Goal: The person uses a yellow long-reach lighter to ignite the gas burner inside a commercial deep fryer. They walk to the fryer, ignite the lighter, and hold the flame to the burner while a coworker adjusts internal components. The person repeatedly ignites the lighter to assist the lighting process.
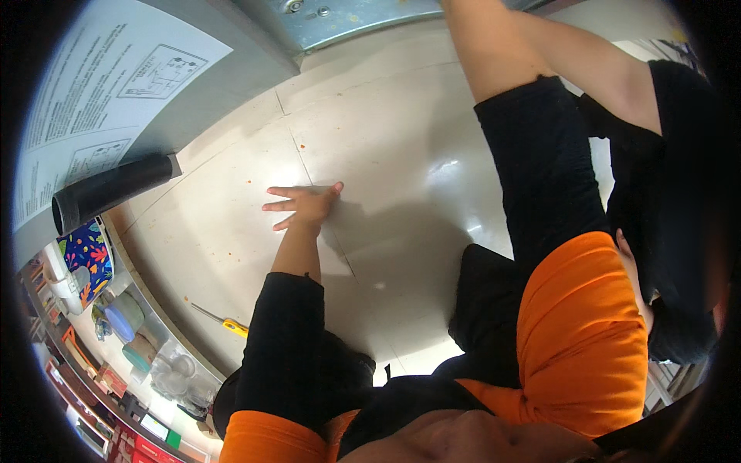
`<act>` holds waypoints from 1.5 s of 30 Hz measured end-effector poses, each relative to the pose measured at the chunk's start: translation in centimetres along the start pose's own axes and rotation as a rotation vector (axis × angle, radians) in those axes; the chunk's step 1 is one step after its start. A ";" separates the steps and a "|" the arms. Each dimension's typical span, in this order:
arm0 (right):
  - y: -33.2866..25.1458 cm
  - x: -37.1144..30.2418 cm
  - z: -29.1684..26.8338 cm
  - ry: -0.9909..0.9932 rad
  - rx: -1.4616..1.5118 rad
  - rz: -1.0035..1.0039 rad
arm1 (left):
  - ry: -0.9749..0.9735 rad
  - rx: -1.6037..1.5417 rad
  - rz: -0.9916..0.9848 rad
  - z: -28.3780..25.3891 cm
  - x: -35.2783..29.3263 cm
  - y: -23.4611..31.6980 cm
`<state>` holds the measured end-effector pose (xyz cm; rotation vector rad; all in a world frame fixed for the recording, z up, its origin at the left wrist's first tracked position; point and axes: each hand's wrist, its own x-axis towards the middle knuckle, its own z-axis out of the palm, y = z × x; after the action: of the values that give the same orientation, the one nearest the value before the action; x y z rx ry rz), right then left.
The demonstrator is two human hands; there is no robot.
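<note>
My left hand (pixel 303 207) is stretched out with its fingers spread and holds nothing. It is over the pale tiled floor (pixel 370 123); I cannot tell whether it rests on the floor. My right forearm (pixel 498 46) reaches up and out past the top edge, beside a bluish metal part (pixel 363 19) with bolts, and the hand itself is hidden from view. On the floor to the lower left lies a screwdriver (pixel 234 326) with a yellow handle and a thin shaft.
A grey panel (pixel 208 85) bearing a printed sheet (pixel 147 54) stands at the upper left, with a black tube (pixel 116 189) against it. Shelves with containers (pixel 174 374) line the left. Close on the right is another person in black (pixel 664 193), an arm extended forward.
</note>
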<state>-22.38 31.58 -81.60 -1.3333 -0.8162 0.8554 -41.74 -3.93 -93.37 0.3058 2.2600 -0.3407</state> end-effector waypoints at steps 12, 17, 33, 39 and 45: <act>5.3 14.6 -2.3 -0.089 0.643 0.281 | -0.052 0.085 0.037 0.1 0.2 0.5; 6.2 15.8 -1.6 -0.100 1.003 0.402 | -0.100 0.138 0.016 -1.1 -0.6 1.2; 0.9 9.9 -3.0 -0.402 0.608 0.735 | -0.088 0.167 0.040 -0.7 -0.2 1.0; 1.5 10.9 -3.1 -0.458 0.928 0.706 | -0.080 0.156 0.070 -0.3 0.5 0.5; 0.7 10.3 -2.0 -0.134 0.974 0.657 | -0.073 0.131 0.043 -0.3 0.4 0.5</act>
<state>-15.82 39.72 -82.30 -0.6384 0.0370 1.6008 -42.00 -3.28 -93.55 0.4032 2.1606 -0.4711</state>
